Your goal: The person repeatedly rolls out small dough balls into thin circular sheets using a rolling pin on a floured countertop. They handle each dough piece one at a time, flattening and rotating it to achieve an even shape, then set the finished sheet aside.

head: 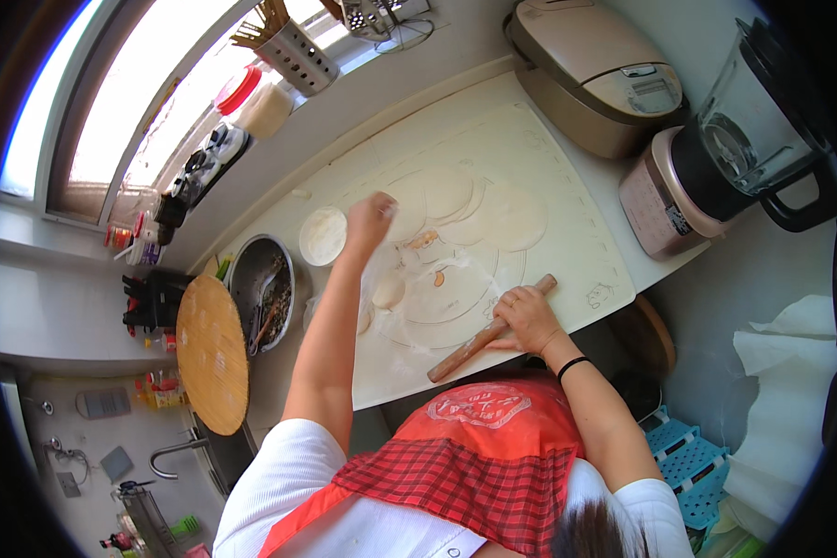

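Observation:
My left hand hovers over the pale pastry mat, just right of a white bowl of flour. Its fingers are bunched and whitish at the tips; whether a pinch of flour is inside cannot be made out. My right hand grips a wooden rolling pin, which lies slanted at the mat's near edge. Several thin, round dough sheets overlap on the mat's far side. A small dough piece rests toward the left, and loose flour dusts the middle.
Left of the mat is a metal bowl of chopped filling with utensils in it, beside a round wooden board. A rice cooker and a blender stand at the right. Jars and a utensil holder line the windowsill.

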Demonstrator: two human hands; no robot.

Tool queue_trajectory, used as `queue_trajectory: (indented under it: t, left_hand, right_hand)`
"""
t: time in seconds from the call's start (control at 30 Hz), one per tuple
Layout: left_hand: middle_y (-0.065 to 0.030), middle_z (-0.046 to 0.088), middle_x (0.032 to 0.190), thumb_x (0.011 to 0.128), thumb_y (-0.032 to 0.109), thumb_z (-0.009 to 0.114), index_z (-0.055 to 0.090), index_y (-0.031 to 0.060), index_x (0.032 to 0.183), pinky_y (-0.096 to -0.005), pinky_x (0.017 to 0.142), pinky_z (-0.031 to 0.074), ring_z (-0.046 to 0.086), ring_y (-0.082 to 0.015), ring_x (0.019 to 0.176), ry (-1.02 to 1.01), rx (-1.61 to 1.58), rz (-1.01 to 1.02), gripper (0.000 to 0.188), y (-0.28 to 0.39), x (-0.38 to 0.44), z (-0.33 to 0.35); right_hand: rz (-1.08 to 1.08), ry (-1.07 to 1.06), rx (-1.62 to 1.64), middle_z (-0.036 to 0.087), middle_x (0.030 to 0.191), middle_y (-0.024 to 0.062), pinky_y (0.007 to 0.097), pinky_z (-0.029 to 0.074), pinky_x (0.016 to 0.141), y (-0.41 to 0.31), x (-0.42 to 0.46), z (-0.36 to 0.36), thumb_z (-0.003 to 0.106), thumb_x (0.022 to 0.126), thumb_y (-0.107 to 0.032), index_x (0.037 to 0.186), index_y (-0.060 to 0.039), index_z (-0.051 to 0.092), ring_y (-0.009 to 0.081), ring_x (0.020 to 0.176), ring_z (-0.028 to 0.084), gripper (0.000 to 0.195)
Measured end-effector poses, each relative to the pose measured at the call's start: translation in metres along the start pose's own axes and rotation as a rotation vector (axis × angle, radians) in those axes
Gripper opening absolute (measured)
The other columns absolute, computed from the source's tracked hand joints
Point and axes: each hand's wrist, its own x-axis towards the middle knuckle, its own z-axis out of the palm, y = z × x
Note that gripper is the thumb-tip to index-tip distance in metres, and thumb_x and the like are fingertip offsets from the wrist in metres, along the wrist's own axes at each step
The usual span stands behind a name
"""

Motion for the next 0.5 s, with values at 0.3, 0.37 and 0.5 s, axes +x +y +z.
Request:
queue_trajectory:
  t: [0.3,0.37,0.5]
  left_hand:
    - [-0.0184,0.062,0.118,0.076,0.018,0.079,0.063,0.0098,0.114,-0.0459,0.086,0.053,0.063,-0.0391,0.103,-0.204,0.503,-0.142,0.043,-0.007,-0.144,0.009]
    - [-0.0192,0.057,0.124,0.073,0.022,0.084,0.058,0.0102,0.116,-0.0475,0.087,0.052,0.062,-0.0414,0.105,-0.251,0.462,-0.275,0.051,-0.016,-0.146,0.000]
    - [-0.0179,0.065,0.109,0.068,0.021,0.088,0.057,0.0082,0.115,-0.0441,0.086,0.049,0.062,-0.0389,0.103,-0.252,0.232,-0.251,0.058,-0.021,-0.148,-0.013]
  right_hand:
    - [0.007,0.001,0.027,0.058,0.095,0.0059,0.0428,0.043,0.091,-0.009,0.006,0.000,0.085,0.062,-0.051,0.089,-0.0133,0.058,0.0283,0.097,0.056,0.053]
    - [0.005,-0.013,-0.005,0.057,0.094,0.0054,0.0417,0.043,0.090,-0.010,0.005,-0.001,0.085,0.063,-0.051,0.090,-0.0137,0.059,0.0273,0.096,0.056,0.053]
    - [-0.003,-0.022,-0.012,0.058,0.093,0.0054,0.0414,0.044,0.089,-0.010,0.008,0.001,0.084,0.064,-0.052,0.091,-0.0138,0.060,0.0266,0.095,0.057,0.052]
